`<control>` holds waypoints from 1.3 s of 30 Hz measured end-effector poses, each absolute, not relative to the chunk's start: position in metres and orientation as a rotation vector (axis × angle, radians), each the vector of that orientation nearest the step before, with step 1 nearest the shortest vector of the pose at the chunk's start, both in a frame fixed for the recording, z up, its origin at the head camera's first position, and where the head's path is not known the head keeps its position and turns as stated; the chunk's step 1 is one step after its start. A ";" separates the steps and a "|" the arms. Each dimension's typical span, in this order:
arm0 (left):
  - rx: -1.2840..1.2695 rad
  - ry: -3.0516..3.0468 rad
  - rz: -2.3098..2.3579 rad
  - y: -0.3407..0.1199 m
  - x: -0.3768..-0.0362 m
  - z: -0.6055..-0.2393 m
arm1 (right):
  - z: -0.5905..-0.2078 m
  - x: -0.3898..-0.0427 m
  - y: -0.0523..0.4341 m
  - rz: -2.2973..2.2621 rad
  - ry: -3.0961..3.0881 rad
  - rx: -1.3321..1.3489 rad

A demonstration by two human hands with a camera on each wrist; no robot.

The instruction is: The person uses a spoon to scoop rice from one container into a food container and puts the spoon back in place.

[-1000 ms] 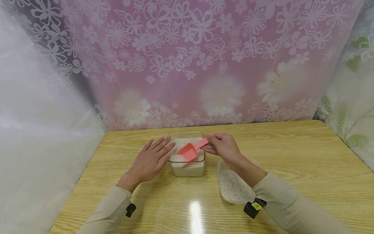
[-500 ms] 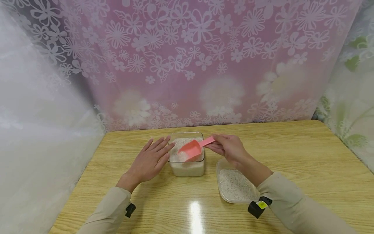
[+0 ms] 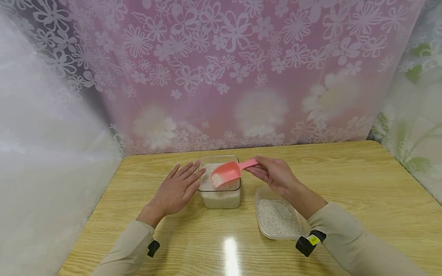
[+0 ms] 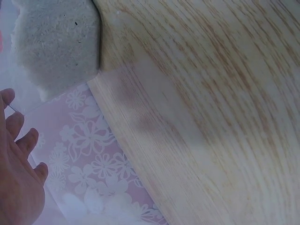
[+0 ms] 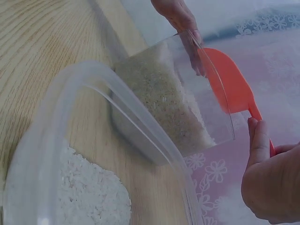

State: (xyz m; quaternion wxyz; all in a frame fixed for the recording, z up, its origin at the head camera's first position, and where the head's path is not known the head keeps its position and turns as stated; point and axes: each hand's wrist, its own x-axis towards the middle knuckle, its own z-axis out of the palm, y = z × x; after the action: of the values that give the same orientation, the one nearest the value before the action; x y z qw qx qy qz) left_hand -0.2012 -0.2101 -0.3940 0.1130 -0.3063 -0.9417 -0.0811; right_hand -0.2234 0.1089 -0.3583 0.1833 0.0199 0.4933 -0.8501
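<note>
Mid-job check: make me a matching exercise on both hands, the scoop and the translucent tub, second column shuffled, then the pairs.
1. pink scoop
2. left hand
3. right hand
4. translucent tub

A. standing on the table, rice inside
B. gripping a handle
C. held over the square container
D. extended at that container's left side

Pairs: 1-C, 2-D, 3-B, 4-A

Two hands, two containers, and there was just the one scoop!
Three lots of rice made the count, then came two sleeves, two wrist cameras, a single table and one pink curtain!
</note>
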 end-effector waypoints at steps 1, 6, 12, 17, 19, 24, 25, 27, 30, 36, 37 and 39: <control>-0.899 -2.760 -0.239 -0.210 -0.201 -0.394 | -0.358 -0.223 0.109 -2.407 1.379 0.061; -0.899 -2.751 -0.260 -0.210 -0.201 -0.394 | -0.355 -0.224 0.114 -2.437 1.332 0.088; -0.890 -2.760 -0.268 -0.211 -0.202 -0.394 | -0.350 -0.224 0.122 -2.452 1.290 0.090; -0.891 -2.759 -0.281 -0.210 -0.203 -0.395 | -0.347 -0.222 0.133 -2.473 1.234 0.078; -0.893 -2.759 -0.286 -0.211 -0.203 -0.396 | -0.346 -0.221 0.138 -2.475 1.227 0.082; -0.887 -2.759 -0.296 -0.212 -0.202 -0.395 | -0.346 -0.219 0.151 -2.484 1.210 0.084; -0.887 -2.758 -0.296 -0.212 -0.202 -0.395 | -0.346 -0.218 0.154 -2.486 1.204 0.079; -0.887 -2.759 -0.292 -0.212 -0.202 -0.395 | -0.347 -0.217 0.160 -2.491 1.182 0.063; -0.887 -2.764 -0.287 -0.212 -0.202 -0.394 | -0.349 -0.214 0.171 -2.494 1.169 0.029; -0.890 -2.768 -0.282 -0.211 -0.202 -0.395 | -0.354 -0.207 0.195 -2.503 1.164 -0.026; -0.890 -2.768 -0.281 -0.211 -0.202 -0.395 | -0.355 -0.205 0.200 -2.505 1.155 -0.028; -0.889 -2.768 -0.283 -0.211 -0.201 -0.394 | -0.358 -0.203 0.209 -2.508 1.139 -0.025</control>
State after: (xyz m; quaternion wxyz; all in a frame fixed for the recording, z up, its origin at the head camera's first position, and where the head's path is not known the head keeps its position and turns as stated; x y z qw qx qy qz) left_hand -0.2013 -0.2111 -0.3945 0.1103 -0.3025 -0.9418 -0.0962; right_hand -0.2027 0.2090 -0.3581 0.1925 -0.0091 0.4057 -0.8934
